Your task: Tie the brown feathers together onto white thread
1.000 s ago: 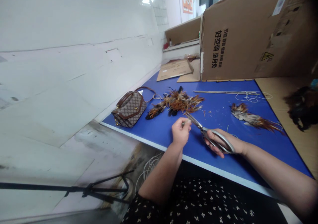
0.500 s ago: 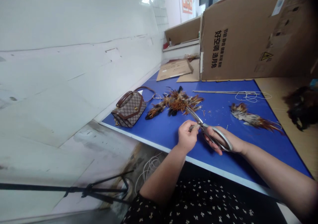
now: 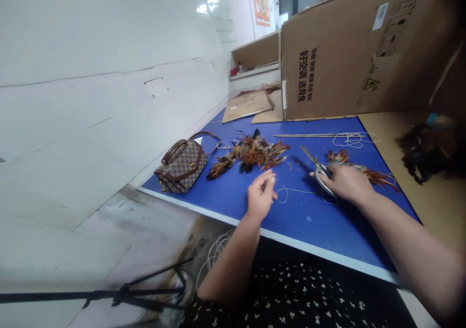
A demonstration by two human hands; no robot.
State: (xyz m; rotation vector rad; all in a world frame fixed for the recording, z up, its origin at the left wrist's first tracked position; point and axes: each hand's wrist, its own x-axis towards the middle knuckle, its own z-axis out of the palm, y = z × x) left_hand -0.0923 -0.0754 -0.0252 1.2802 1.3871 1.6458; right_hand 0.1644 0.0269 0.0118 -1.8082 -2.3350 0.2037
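My right hand holds a pair of metal scissors by the handles, above the blue table top near a smaller grey and brown feather bundle. My left hand has its fingers curled in a pinch around something small that I cannot make out. A thin string runs over the table between the two hands. Behind my left hand lies a large pile of brown, orange and black feathers.
A patterned handbag stands at the table's left edge. Thin sticks and a coil of white cord lie further back, before a large cardboard box. Dark feathers are at the far right.
My right hand has moved right with the scissors, away from my left hand. The string between the hands now shows on the table. The view has shifted slightly.
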